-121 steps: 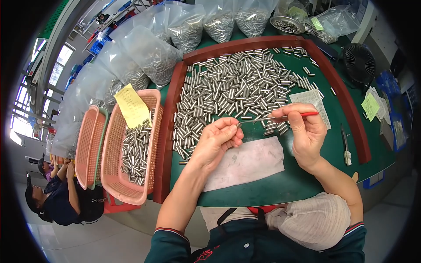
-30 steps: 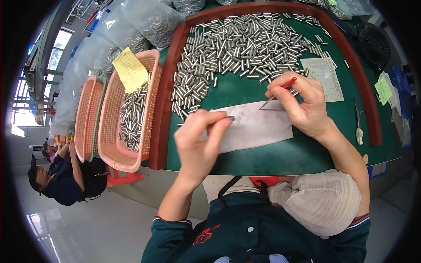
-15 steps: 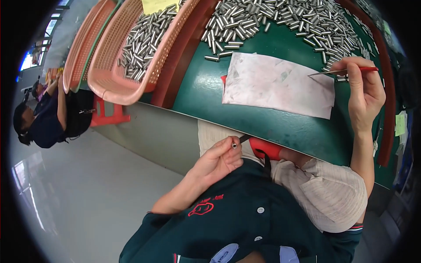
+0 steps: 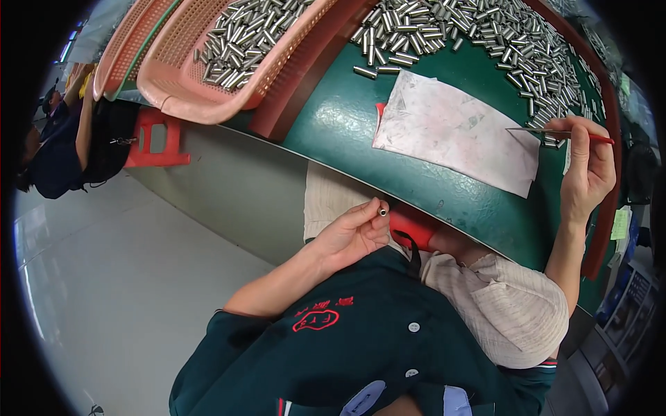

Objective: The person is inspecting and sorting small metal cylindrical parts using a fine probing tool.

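One small metal cylinder (image 4: 382, 211) is pinched between the thumb and fingertips of the left hand (image 4: 350, 236), held off the near edge of the green table (image 4: 333, 132) and above the lap, close to the dark green jacket (image 4: 361, 347). Nothing lies under it but cloth and the grey floor (image 4: 139, 277), so if the pinch loosens the piece would likely drop and roll away out of reach. The grip looks light, on the very end of the cylinder, which makes such a slip easier.

Farther out, a sheet of pale paper (image 4: 454, 128) lies flat on the table, its near edge close to the table's rim; a brush from a sleeve could push it off. To the right, the right hand (image 4: 586, 166) is closed around a red-handled tool (image 4: 562, 133) whose thin metal tip reaches left over the paper's far corner. With the head turned down toward the lap, that point sits outside attention and might scratch the sheet or knock loose pieces.

Beyond the paper, a heap of metal cylinders (image 4: 485, 35) fills the tray with the brown rim (image 4: 610, 104); a few strays lie near the sheet and could roll. At far left, pink baskets (image 4: 229, 62) hold more cylinders and overhang the table's edge, so a bump could tip them. Another person (image 4: 55, 152) sits well off to the left.
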Tool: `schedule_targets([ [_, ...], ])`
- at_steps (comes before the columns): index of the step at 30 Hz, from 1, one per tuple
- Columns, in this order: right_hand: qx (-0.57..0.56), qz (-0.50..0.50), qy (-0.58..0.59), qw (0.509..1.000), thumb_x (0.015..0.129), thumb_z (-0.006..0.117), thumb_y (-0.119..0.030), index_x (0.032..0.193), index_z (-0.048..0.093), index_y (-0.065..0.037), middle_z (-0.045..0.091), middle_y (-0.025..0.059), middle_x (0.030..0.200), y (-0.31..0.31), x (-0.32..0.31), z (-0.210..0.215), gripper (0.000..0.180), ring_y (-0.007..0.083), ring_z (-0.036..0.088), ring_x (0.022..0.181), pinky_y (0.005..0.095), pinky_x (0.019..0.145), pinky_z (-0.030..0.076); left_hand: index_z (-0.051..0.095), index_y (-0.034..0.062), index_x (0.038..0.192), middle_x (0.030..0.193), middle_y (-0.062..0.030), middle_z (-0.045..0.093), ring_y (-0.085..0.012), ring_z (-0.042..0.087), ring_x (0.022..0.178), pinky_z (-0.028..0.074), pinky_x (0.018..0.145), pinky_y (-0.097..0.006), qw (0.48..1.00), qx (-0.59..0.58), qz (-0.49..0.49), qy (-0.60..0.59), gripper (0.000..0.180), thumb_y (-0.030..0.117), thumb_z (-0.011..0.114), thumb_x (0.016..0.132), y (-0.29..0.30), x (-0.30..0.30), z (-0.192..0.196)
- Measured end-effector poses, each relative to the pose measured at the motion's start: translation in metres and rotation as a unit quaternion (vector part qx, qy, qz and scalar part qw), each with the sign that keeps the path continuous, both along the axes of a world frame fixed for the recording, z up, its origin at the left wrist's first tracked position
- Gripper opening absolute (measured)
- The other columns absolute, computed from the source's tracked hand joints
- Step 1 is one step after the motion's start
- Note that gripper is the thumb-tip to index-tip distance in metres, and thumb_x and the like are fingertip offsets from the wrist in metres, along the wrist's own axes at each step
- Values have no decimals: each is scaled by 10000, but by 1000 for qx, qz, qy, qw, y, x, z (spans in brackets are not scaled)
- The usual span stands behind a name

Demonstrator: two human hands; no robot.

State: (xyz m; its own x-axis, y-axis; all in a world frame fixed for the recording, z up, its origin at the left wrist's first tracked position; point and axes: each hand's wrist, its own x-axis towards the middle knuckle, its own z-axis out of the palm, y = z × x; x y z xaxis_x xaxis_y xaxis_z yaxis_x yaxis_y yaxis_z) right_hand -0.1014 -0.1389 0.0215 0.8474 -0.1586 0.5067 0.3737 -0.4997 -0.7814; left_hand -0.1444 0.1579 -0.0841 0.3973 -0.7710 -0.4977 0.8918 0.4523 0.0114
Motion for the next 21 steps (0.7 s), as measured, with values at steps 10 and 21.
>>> schedule_targets([
  [10, -3, 2, 9, 1000, 893, 480, -81, 928, 556, 32, 616, 112, 822, 1, 2, -5, 141, 160, 598, 736, 253, 672, 488, 497, 69, 863, 658, 21, 369, -61, 307, 558, 301, 564, -200, 998, 44, 21, 42, 201, 263, 465, 905, -1, -2, -6],
  [21, -13, -6, 3, 1000, 891, 480, -73, 937, 556, 30, 619, 112, 819, 1, 1, -2, 136, 158, 599, 736, 251, 670, 488, 534, 61, 854, 648, 11, 430, -87, 350, 570, 330, 572, -215, 999, -28, -2, 33, 214, 271, 508, 885, 3, -2, -9],
])
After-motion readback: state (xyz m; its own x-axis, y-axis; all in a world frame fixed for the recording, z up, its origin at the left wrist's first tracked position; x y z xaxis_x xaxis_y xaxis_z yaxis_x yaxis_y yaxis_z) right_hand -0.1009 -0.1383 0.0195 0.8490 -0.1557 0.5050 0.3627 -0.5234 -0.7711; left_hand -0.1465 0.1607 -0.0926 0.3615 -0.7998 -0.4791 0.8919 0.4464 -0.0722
